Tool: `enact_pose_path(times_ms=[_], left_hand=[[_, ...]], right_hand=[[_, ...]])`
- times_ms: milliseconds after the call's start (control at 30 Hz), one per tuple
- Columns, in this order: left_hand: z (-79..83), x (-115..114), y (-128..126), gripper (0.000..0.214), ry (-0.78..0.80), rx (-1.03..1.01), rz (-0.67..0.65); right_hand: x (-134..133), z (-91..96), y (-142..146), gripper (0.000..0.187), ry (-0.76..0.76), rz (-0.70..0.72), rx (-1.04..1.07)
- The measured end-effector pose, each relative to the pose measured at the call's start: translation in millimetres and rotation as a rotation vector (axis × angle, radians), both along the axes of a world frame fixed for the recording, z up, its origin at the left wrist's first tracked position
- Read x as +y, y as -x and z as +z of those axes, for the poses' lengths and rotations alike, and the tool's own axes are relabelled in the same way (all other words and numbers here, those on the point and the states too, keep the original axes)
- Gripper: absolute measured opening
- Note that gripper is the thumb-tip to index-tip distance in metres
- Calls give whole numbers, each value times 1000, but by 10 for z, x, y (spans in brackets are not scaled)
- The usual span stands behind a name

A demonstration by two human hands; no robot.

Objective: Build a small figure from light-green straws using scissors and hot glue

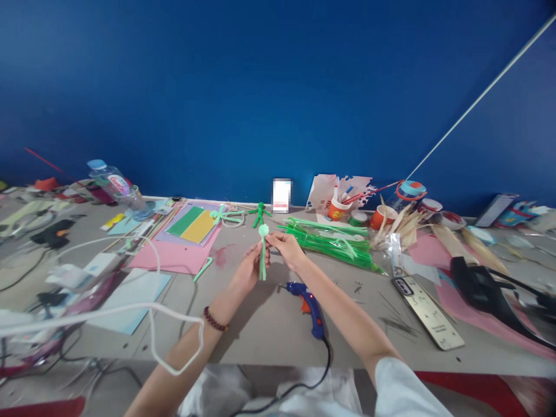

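The bundle [263,262] of pale green stems is held up above the middle of the table [247,330]. It has a round, coiled top, and below this the fuzzy strands hang straight down, close together. The left hand [249,266] has its fingers curled around the strands. The right hand [287,249] is nearly closed, with thumb and forefinger pinching at the bundle just under the coil.

Just behind stands a small dark green figure [259,215], twisted with thin arms and legs. To its left there is a paler looped piece [223,216]. On the right, near the right hand, lies a pile of long green stems [332,246], partly in shiny, wrinkled clear plastic.

Nearer to the body, the glue gun [307,301] of hard blue plastic with orange trigger lies between the forearms, its nozzle pointing to the left; it takes the place directly below the hands. A smooth white cable [176,315] makes a loop in front of the left forearm and covers a part of it.

Farther left are a bent stem [203,269], flat pink paper [171,259] with green and yellow sheets [191,225] above, and a clear bottle [115,182]. Farther right are a phone [429,313], an orange paper cup [339,209] with pens, and dry, papery husks [403,223]. Behind all is a plain blue wall [278,104].
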State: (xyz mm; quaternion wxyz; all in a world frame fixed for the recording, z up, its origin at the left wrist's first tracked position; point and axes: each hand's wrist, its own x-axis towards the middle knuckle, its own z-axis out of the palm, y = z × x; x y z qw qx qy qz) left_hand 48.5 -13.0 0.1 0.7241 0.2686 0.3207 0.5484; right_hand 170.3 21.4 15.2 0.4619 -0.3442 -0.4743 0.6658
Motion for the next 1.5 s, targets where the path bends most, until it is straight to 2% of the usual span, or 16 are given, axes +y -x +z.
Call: enact_pose_path(times_ms=[267, 467, 767, 1167, 1300, 1500], left_hand=[[35, -20, -16, 21, -12, -2, -47], [-38, -6, 42, 14, 23, -102, -181], [16, -36, 69, 13, 121, -229, -279], [-25, -19, 39, 14, 30, -193, -233], [-54, 3, 21, 17, -6, -102, -140], [-78, 102, 44, 18, -102, 116, 54]], right_hand=[[65, 4, -116, 37, 84, 233, 66], [109, -46, -110, 28, 139, 184, 131], [79, -63, -83, 27, 155, 209, 169], [96, -102, -51, 34, 145, 158, 165], [204, -98, -155, 31, 37, 75, -14], [408, -73, -485, 24, -156, -184, -342]])
